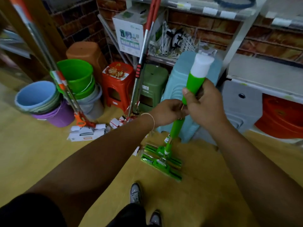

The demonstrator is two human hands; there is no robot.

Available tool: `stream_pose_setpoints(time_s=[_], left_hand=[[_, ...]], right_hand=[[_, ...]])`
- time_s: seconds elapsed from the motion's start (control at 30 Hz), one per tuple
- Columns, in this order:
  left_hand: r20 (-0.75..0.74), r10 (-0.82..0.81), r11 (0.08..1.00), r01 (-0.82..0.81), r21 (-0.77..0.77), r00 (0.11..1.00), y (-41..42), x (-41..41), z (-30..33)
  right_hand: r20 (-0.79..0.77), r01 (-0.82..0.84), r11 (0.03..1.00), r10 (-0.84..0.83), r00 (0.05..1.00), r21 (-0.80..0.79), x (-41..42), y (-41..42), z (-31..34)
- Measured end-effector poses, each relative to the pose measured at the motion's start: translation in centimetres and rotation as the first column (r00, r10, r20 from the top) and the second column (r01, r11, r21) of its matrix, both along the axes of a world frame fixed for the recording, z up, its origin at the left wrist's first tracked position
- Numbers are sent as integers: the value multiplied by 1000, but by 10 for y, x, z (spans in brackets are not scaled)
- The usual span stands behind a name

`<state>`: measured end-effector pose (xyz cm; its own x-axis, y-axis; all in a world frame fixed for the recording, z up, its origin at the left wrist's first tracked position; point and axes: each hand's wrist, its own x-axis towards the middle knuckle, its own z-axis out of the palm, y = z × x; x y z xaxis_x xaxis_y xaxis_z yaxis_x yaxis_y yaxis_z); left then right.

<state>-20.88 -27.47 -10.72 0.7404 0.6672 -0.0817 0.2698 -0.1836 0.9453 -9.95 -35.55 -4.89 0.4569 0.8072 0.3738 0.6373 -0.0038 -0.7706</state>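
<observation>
Step in hand: inspection or adjustment of the green mop (176, 128). It stands near upright with its head (161, 161) flat on the floor (49, 153), just ahead of the person's shoes (135, 192). The right hand (205, 104) is curled round the green grip (195, 84) below the white cap (202, 64). The left hand (165, 112) is curled at the shaft just below the right hand and touches it. Whether it pinches a small wire or tag there, or the shaft itself, cannot be told. The next move probably calls for one hand to steady the shaft while the other works that point. Pale blue stools (177, 82) stand close behind the mop. Leaning mops (141, 71) and stacked buckets (73, 74) crowd its left. Open room lies on the mop's near side
</observation>
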Motion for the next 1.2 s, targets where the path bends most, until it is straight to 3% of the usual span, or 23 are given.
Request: stream_pose_setpoints(time_s=[0.1, 0.23, 0.57, 0.73, 0.87, 1.0, 1.2], left_hand=[[7, 15, 999, -15, -49, 1000, -5, -23, 21], [-67, 27, 1000, -26, 6, 997, -8, -64, 43], [-76, 110, 985, -119, -129, 991, -13, -233, 78], [-82, 193, 977, -199, -72, 978, -20, -332, 91], [-129, 243, 969, -235, 76, 961, -20, -417, 99], [-186, 350, 926, -308, 220, 918, -20, -497, 104], [-127, 557, 820, -519, 239, 821, -26, -611, 110]], right_hand=[[38, -69, 997, 68, 997, 19, -22, -3, 29], [35, -148, 988, 146, 989, 43, -59, -1, 50], [-11, -414, 904, 418, 909, 108, -210, 16, 75], [-36, -528, 840, 535, 844, 125, -309, 21, 87], [-32, -582, 801, 591, 806, 141, -390, 30, 93], [-17, -628, 757, 641, 767, 182, -469, 39, 100], [-28, -721, 653, 745, 666, 233, -580, 55, 114]])
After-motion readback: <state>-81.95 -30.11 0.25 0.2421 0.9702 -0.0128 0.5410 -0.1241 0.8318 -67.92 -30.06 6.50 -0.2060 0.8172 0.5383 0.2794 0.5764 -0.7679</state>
